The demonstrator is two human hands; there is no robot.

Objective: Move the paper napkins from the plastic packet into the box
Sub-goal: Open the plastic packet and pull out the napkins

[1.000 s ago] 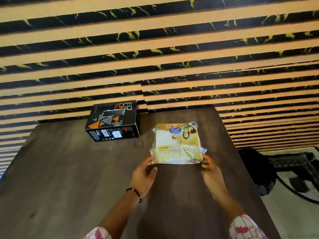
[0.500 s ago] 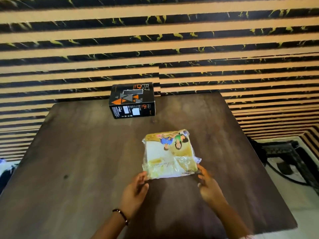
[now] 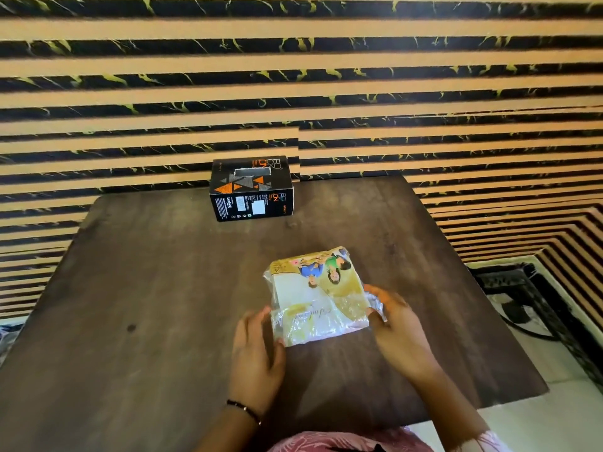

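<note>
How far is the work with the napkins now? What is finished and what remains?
Nothing looks finished: the paper napkins are inside the plastic packet lying on the table. In hand: the left hand and right hand touch the packet's near corners; whether it is opened is unclear. Left: take the napkins out and put them into the black box by the wall.

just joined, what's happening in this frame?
A person has both hands on a plastic packet of napkins lying on the dark table: left hand at its near left corner, right hand at its right edge. The black box sits at the far edge, with a slot in its top. No napkins are out yet.
</note>
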